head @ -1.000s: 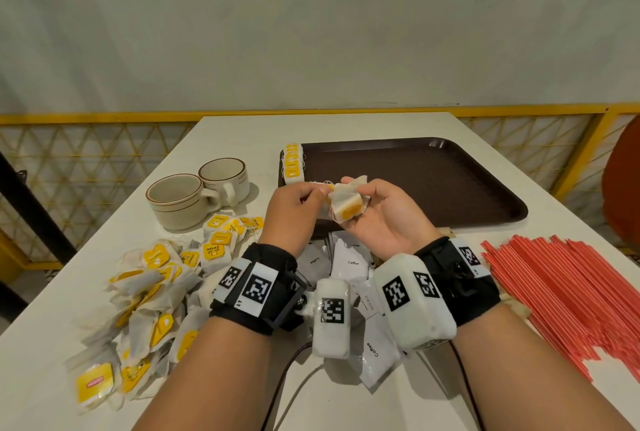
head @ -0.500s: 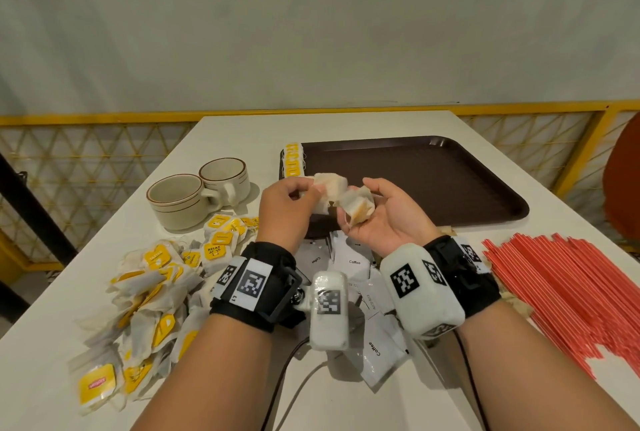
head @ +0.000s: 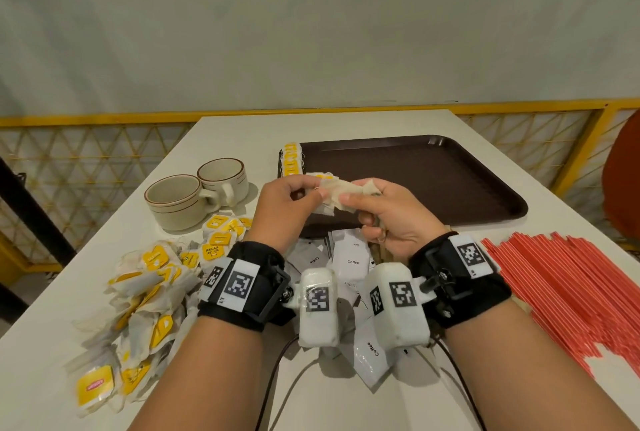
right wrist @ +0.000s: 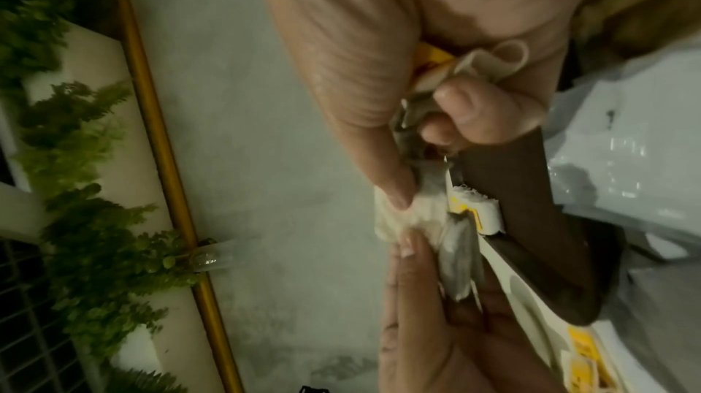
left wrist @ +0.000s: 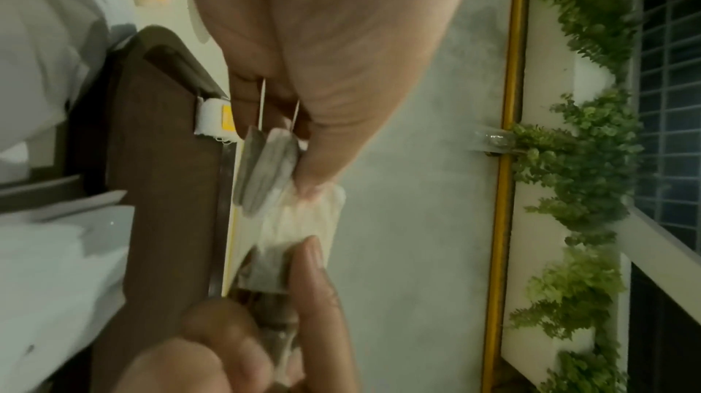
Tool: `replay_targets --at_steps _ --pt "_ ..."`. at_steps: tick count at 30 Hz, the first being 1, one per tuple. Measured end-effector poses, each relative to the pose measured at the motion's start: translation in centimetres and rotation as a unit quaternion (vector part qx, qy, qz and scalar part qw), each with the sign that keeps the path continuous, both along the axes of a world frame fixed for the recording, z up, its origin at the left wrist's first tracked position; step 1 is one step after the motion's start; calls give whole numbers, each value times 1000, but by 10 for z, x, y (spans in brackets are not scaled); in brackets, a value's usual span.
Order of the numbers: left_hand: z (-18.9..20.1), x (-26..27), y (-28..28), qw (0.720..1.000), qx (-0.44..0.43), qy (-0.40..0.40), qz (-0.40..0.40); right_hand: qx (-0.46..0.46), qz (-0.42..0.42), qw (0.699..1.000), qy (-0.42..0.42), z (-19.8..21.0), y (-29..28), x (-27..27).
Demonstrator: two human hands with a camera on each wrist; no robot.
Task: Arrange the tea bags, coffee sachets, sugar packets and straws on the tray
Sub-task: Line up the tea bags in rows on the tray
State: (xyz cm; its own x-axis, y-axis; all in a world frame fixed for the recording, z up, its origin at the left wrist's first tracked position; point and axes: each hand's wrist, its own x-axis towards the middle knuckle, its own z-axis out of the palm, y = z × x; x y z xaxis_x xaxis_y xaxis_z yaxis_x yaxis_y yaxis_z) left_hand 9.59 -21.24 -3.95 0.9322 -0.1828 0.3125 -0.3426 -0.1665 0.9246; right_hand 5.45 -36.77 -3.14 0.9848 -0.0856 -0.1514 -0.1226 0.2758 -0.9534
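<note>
Held up over the near-left corner of the dark brown plastic tray (head: 433, 181): a small bunch of crumpled white paper tea bags (head: 341, 190), pinched at one end by thumb and curled fingers of the left hand (head: 287, 209), at the other by the right hand (head: 388, 219), fingers curled round them. Lined along the tray's left edge: a row of yellow-tagged tea bags (head: 291, 159). Heaped at the table's (head: 242, 126) left edge: loose yellow-tagged tea bags (head: 145, 299).

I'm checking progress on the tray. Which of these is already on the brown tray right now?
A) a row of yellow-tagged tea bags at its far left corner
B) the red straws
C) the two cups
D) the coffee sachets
A: the head view shows a row of tea bags lined along the tray's far left corner, and nothing else on it.
</note>
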Motion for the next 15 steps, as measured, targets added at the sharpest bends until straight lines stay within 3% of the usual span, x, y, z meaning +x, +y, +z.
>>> replay_targets --at_steps 3,6,10,12,15 --pt "-4 3 -1 998 15 40 41 45 -85 995 -15 1 -3 3" --pt "-6 4 -3 996 27 87 11 -47 -146 986 -65 1 -4 3" --pt "-7 3 -5 991 0 130 -11 -215 1 972 -97 -1 8 -5" --pt "-8 3 -5 989 -18 144 -18 -225 57 968 -95 -1 13 -8" --pt "-9 5 -4 984 -59 163 -31 -150 50 986 -59 0 14 -6"
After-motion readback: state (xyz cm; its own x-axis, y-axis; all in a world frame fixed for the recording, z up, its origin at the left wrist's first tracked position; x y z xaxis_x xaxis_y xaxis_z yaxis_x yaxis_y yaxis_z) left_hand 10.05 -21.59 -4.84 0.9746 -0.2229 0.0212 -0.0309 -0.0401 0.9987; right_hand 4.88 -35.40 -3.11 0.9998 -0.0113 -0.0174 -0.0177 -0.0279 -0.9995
